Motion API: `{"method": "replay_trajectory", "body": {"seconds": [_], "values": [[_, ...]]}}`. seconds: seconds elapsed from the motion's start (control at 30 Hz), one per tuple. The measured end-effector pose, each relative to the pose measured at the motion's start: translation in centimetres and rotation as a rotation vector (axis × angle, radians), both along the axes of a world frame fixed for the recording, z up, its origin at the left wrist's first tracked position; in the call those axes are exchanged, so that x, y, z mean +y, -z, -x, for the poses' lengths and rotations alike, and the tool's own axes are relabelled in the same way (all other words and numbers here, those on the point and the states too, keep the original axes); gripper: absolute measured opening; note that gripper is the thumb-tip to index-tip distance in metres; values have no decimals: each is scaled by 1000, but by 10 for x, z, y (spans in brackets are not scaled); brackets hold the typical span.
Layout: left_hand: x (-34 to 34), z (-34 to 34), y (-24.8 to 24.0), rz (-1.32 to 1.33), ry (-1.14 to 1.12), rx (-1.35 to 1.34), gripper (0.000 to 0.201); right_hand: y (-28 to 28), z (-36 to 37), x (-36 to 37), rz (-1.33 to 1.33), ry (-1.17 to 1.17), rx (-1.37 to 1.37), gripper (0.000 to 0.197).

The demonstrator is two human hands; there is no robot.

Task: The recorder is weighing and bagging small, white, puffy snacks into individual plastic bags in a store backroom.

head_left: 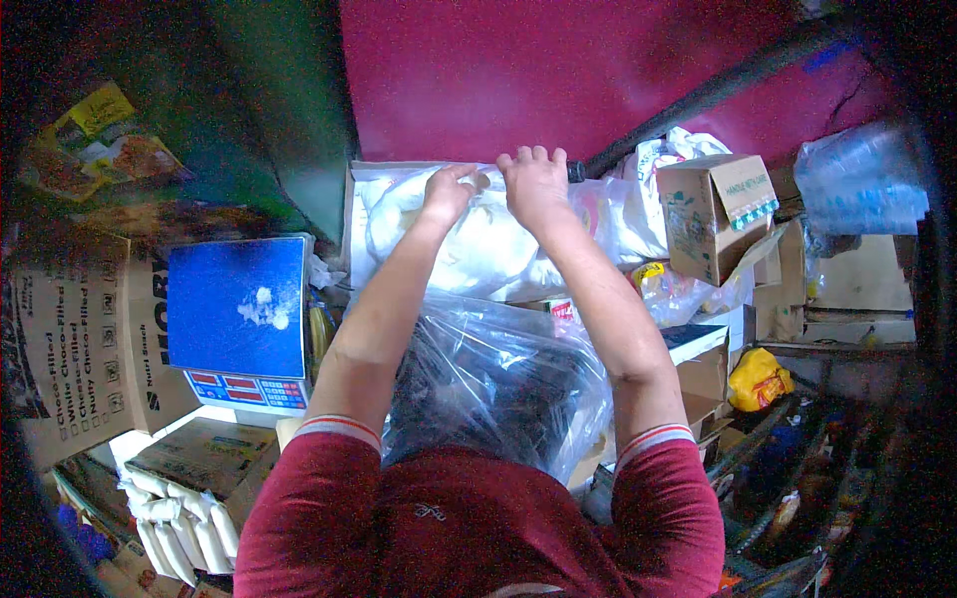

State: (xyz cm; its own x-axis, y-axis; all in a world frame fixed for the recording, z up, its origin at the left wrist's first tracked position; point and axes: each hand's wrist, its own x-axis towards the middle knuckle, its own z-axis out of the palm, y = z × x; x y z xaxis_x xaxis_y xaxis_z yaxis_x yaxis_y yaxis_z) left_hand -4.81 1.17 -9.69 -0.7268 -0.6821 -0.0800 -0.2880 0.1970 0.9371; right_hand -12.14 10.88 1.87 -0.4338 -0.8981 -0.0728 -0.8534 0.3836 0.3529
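Note:
A large white plastic bag (399, 214) fills an open carton in front of me, crumpled and shiny. Over the bag, my left hand (452, 192) is closed in a pinch, fingers pointing right; whatever is in them is too small to make out. A small brownish thing (482, 183) shows just beside its fingertips. My right hand (535, 184) lies at the carton's far edge, fingers bent over and closed, their tips hidden. A dark round end (575, 171) of something sits right next to it. Clear plastic sheeting (508, 369) covers something dark below my forearms.
At left stands a blue-topped weighing scale (234, 309) beside a large printed carton (90, 339). White packets (184, 528) lie lower left. On the right are a small brown box (713, 214), clear plastic bottles (862, 184) and a yellow bag (760, 379). A magenta wall rises behind.

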Motion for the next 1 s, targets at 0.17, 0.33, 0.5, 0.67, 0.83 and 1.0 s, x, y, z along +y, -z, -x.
{"method": "replay_trajectory", "body": {"seconds": [0.17, 0.33, 0.5, 0.67, 0.83, 1.0], "values": [[-4, -1, -21, -345, -66, 178, 37, -11, 10, 26, 216, 72, 19, 26], [-13, -6, -17, -95, 2, 14, 38, 23, 13, 42, 84, 152, 16, 28], [-24, -12, 4, -188, -39, 26, 38, 67, 0, 36, 135, 151, -139, 43], [-18, -15, -5, -86, 28, 72, 47, 72, -2, 7, 370, 48, -878, 45], [-18, -20, -12, -78, 8, 106, 46, 77, -6, -2, 478, 116, -839, 13], [-28, -21, -8, -55, -121, 65, 37, 74, -13, 1, 557, 10, -893, 13]]}}
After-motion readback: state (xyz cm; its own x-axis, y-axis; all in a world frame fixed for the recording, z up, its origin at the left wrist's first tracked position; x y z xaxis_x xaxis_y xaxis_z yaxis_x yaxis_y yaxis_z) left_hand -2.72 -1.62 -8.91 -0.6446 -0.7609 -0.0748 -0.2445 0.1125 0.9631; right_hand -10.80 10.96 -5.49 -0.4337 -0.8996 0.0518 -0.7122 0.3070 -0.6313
